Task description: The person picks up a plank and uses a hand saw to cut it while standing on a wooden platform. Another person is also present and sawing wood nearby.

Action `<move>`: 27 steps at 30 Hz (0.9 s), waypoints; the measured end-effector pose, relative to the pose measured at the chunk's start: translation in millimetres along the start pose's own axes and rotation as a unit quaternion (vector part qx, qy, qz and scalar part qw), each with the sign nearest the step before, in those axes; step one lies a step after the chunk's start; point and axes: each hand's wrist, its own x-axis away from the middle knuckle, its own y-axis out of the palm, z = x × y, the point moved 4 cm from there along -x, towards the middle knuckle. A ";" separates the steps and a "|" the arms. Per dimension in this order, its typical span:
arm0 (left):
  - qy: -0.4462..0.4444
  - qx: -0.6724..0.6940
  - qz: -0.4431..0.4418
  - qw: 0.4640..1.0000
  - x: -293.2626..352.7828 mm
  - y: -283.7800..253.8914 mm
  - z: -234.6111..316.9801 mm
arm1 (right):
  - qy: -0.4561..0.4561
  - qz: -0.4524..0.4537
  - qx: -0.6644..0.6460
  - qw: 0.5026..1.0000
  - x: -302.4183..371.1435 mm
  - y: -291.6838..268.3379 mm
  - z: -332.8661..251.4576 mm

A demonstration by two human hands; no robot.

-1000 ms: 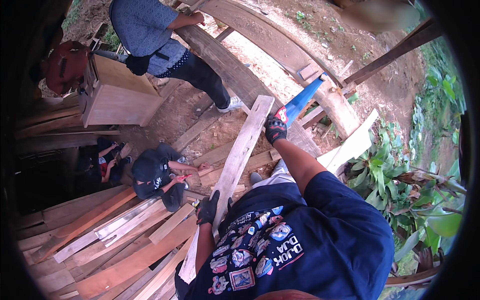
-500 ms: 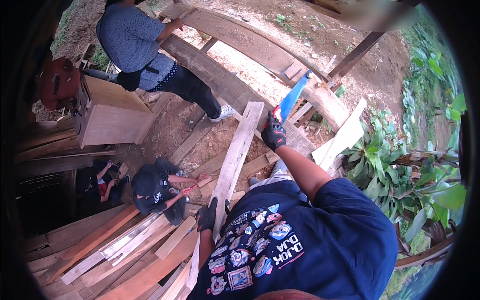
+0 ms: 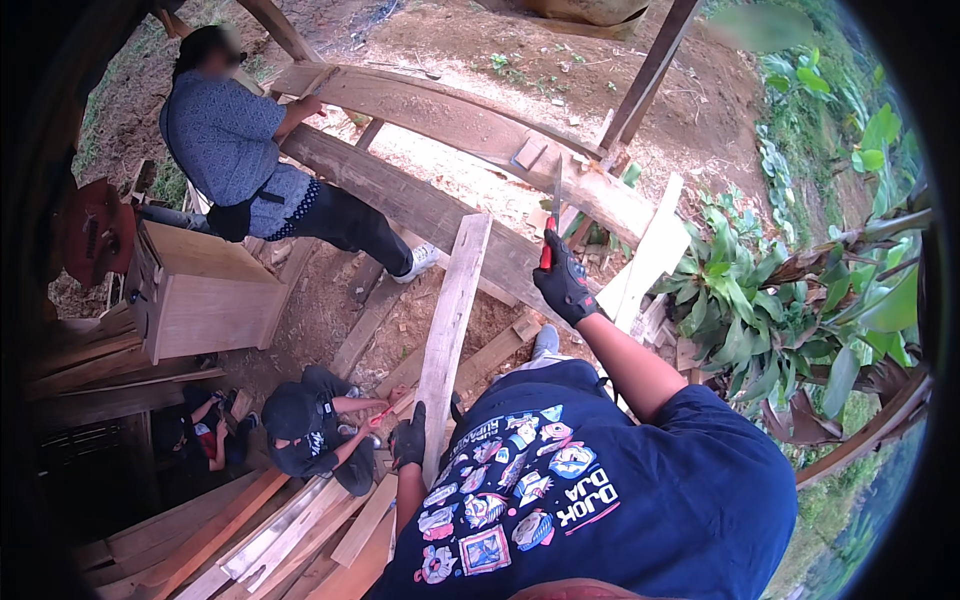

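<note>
My right hand [image 3: 566,285], in a dark glove, is closed on the red handle of a handsaw [image 3: 548,245]. The saw points away from me, its blade now seen nearly edge-on as a thin line. A long weathered plank [image 3: 456,325] slants up from beside my body, its far end reaching the thick dark beam of the workbench [image 3: 400,190]. My left hand [image 3: 408,443], gloved too, grips the left edge of this plank near its lower end; some of its fingers are hidden. The saw is apart from the plank, to its right.
A person in a patterned blue shirt [image 3: 225,125] stands at the bench, far left. Another person in a black cap [image 3: 310,425] crouches left of the plank, holding a red tool. Nearby are stacked boards [image 3: 290,530], a wooden cabinet [image 3: 210,290], a post [image 3: 650,75] and leafy plants [image 3: 740,270].
The saw has turned in my right hand from showing its broad blue blade to nearly edge-on. The whole view has shifted a little; my left hand stays on the plank.
</note>
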 end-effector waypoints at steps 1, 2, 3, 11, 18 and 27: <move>0.002 -0.001 0.009 1.000 5.9 -8.0 15.9 | 0.005 0.002 -0.004 1.000 4.3 -6.1 5.9; -0.002 0.000 0.023 1.000 11.7 -16.2 24.2 | 0.024 0.008 -0.023 0.999 7.6 -10.0 8.3; 0.000 -0.003 0.024 1.000 4.8 -12.3 22.7 | 0.042 0.014 -0.041 0.998 10.6 -13.9 10.9; -0.008 0.035 0.007 0.999 2.7 -23.7 36.4 | 0.059 0.084 -0.065 0.993 19.3 -56.1 6.5; -0.018 0.043 0.059 0.997 13.1 -37.1 70.0 | 0.003 0.151 -0.044 0.988 3.8 -73.1 57.0; 0.002 0.021 0.112 0.993 5.8 -62.2 109.8 | 0.115 0.108 -0.192 0.969 -0.8 -85.9 58.2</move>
